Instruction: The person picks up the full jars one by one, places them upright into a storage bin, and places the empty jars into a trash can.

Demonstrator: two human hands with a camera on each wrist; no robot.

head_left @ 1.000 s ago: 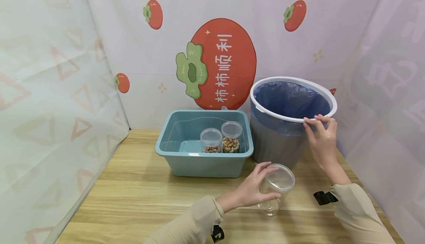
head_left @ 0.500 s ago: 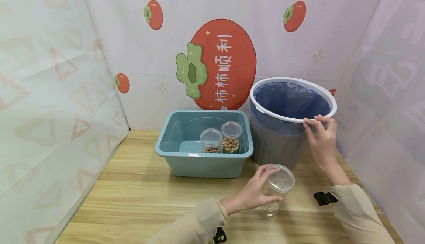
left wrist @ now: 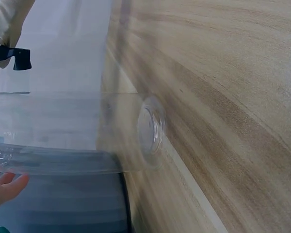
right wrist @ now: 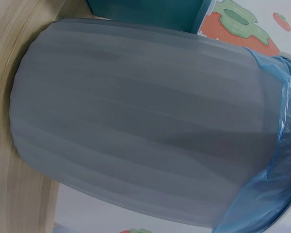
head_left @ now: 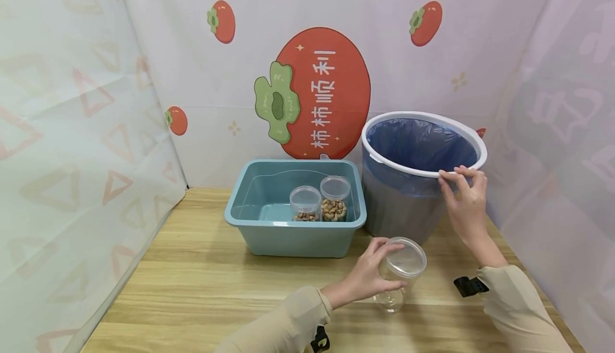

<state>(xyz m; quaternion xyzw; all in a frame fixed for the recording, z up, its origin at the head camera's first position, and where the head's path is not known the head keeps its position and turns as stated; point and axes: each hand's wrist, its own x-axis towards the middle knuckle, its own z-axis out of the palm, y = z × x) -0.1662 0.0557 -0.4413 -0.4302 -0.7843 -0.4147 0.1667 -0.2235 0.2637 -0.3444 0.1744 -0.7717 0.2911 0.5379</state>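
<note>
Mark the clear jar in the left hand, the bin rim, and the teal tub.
clear jar point(head_left: 401, 267), head view, on its lidded top
bin rim point(head_left: 413, 114), head view, on the far white edge
teal tub point(head_left: 293, 241), head view, on its front wall

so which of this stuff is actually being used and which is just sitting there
In use:
left hand gripping the empty clear jar
right hand holding the rim of the grey bin

Sitting there:
teal tub
two lidded jars of nuts inside it
wooden table
</note>
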